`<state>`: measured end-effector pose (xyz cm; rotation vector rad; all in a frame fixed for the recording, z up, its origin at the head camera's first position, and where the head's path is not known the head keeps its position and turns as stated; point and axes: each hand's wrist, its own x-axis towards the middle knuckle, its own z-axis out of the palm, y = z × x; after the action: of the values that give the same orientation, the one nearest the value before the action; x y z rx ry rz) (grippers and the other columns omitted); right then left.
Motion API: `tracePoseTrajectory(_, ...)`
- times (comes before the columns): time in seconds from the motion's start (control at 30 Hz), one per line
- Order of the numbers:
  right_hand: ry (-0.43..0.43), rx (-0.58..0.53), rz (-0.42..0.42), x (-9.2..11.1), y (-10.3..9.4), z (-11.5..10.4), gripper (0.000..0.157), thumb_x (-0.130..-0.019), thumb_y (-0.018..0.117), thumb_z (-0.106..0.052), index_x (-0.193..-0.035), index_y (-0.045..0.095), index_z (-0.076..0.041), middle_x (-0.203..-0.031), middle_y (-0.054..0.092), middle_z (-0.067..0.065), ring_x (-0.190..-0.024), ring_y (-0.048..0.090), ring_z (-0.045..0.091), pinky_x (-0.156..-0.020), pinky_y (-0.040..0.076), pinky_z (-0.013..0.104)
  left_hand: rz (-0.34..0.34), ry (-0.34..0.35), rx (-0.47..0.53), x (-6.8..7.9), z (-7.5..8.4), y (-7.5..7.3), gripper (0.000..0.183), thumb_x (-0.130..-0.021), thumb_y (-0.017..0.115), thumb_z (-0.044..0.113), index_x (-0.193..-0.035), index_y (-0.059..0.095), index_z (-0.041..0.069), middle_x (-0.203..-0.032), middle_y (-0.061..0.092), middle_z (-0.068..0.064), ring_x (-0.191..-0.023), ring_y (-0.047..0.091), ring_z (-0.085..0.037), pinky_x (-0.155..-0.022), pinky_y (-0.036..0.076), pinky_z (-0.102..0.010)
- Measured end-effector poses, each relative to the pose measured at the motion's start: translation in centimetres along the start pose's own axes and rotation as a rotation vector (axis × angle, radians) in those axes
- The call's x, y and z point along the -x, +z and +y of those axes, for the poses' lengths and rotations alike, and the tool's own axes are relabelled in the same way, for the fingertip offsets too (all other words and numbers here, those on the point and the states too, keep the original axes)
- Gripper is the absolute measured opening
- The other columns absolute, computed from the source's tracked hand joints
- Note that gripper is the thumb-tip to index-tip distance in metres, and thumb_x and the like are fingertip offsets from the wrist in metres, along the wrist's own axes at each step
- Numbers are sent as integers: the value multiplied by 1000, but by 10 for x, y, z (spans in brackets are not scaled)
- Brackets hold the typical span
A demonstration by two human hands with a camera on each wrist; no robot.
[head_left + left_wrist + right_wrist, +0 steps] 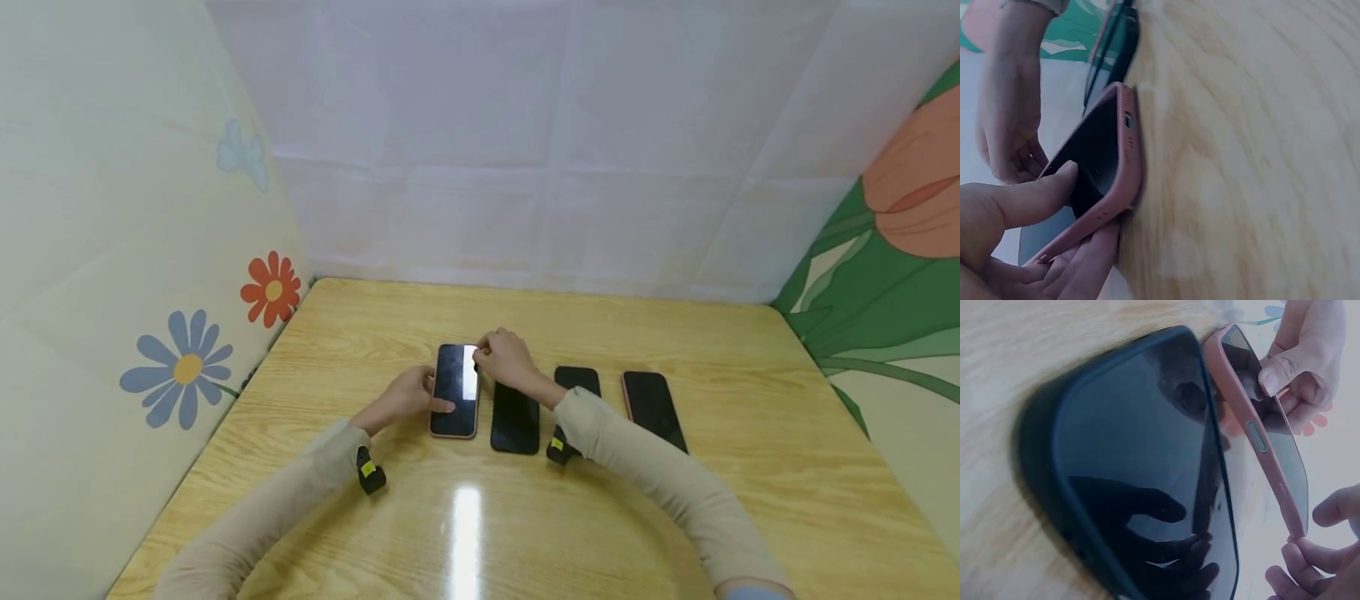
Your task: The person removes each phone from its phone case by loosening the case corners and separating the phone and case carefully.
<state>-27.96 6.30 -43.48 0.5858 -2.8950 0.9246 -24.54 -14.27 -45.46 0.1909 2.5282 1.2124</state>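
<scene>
A phone in a pink case (455, 383) lies screen up at the left of a row of phones. My left hand (408, 393) grips its left side; in the left wrist view the thumb (1041, 194) lies on the dark screen and the fingers (1094, 256) reach under the case. At the phone's far right corner is my right hand (506, 358). In the right wrist view its index fingertip touches that corner, while the thumb (1338, 506) stands slightly apart from the screen. A black phone (1141, 437) lies beside the pink one, partly under my right hand.
Further right on the wooden table (337, 333) lie another black phone (577, 382), partly covered by my right sleeve, and a second pink-cased phone (654, 404). A white backdrop (525, 167) stands behind the table, with flower-printed sheets (187, 371) at the sides.
</scene>
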Motion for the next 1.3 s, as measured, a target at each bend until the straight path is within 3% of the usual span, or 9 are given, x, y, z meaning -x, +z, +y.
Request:
tracePoseTrajectory(0.27, -13, -32, 10, 1, -2, 1, 23, -94, 61, -12, -108, 71, 3, -97, 63, 14, -88, 58, 27, -79, 49, 41, -74, -27, 258, -1, -1, 2, 35, -95, 67, 9, -121, 52, -8, -96, 59, -17, -83, 62, -22, -70, 55, -33)
tracePoseTrajectory(0.47, -41, -80, 13, 3, -6, 3, 22, -94, 59, -9, -107, 70, 4, -95, 63, 14, -85, 57, 26, -76, 50, 41, -80, -62, 348, -1, 0, 2, 32, -98, 62, 9, -122, 43, -1, -110, 56, -21, -94, 64, -28, -76, 57, -40)
tracePoseTrajectory(0.67, -45, -111, -26, 3, -12, 6, 20, -95, 58, -6, -110, 67, 3, -98, 63, 14, -88, 59, 27, -79, 51, 40, -69, -33, 391, -1, 5, 4, 30, -97, 61, 3, -119, 41, 0, -109, 62, -24, -93, 67, -29, -78, 57, -42)
tracePoseTrajectory(0.8, -34, -159, -46, 5, -16, 10, 18, -95, 58, -8, -110, 64, 2, -100, 65, 14, -91, 61, 27, -81, 52, 40, -61, 38, 405, 1, 7, 4, 29, -96, 60, 0, -118, 41, -1, -104, 60, -22, -86, 67, -25, -72, 58, -40)
tracePoseTrajectory(1.03, -65, -193, -55, 7, -28, 11, 15, -94, 57, -7, -107, 59, 0, -90, 66, 12, -78, 64, 24, -68, 52, 35, -20, 142, 351, 2, 13, 3, 28, -94, 62, -4, -115, 44, -2, -101, 62, -21, -82, 67, -23, -65, 58, -35)
tracePoseTrajectory(1.2, -80, -209, -103, 9, -34, 10, 24, -96, 54, -7, -117, 60, 3, -87, 67, 12, -70, 68, 27, -61, 54, 30, 11, 166, 329, 2, 18, 5, 24, -94, 61, -5, -112, 46, -1, -101, 63, -20, -85, 67, -25, -66, 58, -37)
tracePoseTrajectory(1.3, -78, -239, -127, 11, -37, 9, 27, -97, 51, -6, -120, 60, 5, -86, 67, 14, -69, 68, 31, -58, 56, 33, 33, 175, 340, 3, 20, 8, 23, -95, 60, -4, -114, 47, 0, -105, 64, -22, -89, 66, -28, -69, 58, -38)
